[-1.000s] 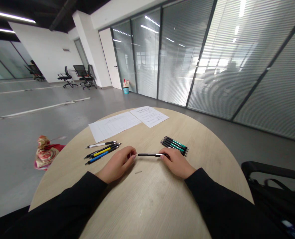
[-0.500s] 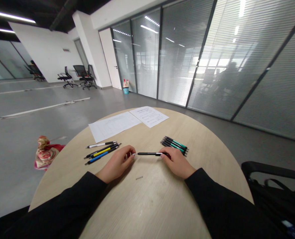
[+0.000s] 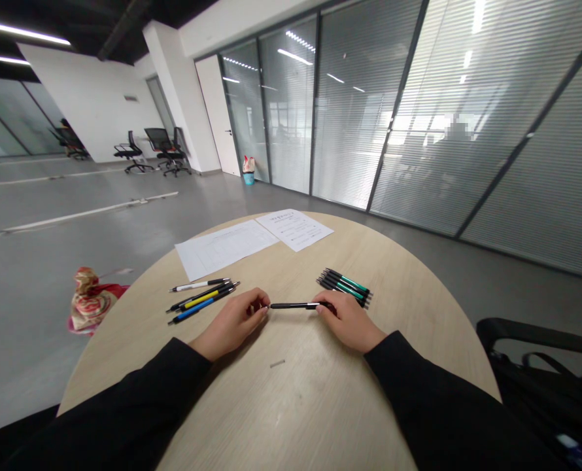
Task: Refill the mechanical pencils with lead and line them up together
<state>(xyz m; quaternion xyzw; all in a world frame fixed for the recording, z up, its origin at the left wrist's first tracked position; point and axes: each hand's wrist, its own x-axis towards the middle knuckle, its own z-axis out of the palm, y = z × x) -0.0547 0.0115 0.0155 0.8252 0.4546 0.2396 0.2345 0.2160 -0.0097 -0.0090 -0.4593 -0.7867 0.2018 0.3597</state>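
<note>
A slim black pen lies level between my two hands, just above the table. My right hand is closed round its right end, the fingers hiding that part. My left hand pinches at the pen's left tip, which is mostly covered by thumb and fingertips. Nearer me, a small thin grey piece rests on the wood, too small to name. Beside my right hand is a row of green-and-black pens. Several pens with white, black, yellow and blue barrels lie left of my left hand.
Two printed paper sheets lie at the far side of the round wooden table. A black chair stands close on the right. On the floor to the left sits a red-and-cream bag. Glass partitions with blinds run behind.
My left fingertips have shifted slightly right and now cover more of the pen's tip. The small grey piece has moved a little closer to me. My right hand has stayed in place.
</note>
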